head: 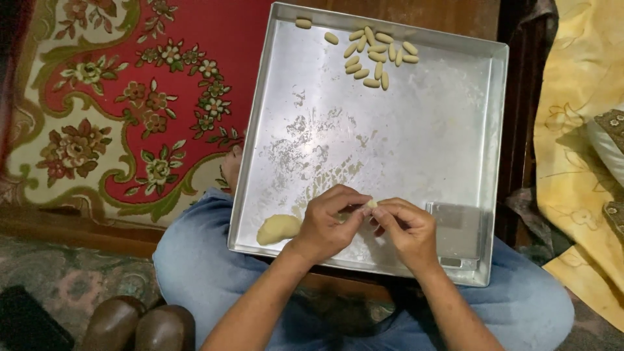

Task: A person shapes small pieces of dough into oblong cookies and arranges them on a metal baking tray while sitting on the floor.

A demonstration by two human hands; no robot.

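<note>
A large square metal tray (455,130) rests over my lap. My left hand (328,224) and my right hand (406,231) meet above the tray's near edge, fingertips pinching one small pale piece of dough (371,204) between them. A bigger lump of dough (278,229) lies on the tray just left of my left hand. Several small oval dough pieces (374,55) are gathered at the tray's far edge, with two more lying apart to their left.
A flat metal scraper (457,231) lies in the tray's near right corner. A red floral carpet (130,97) covers the floor to the left, yellow cloth (578,130) lies to the right, and two brown rounded objects (140,325) sit at bottom left.
</note>
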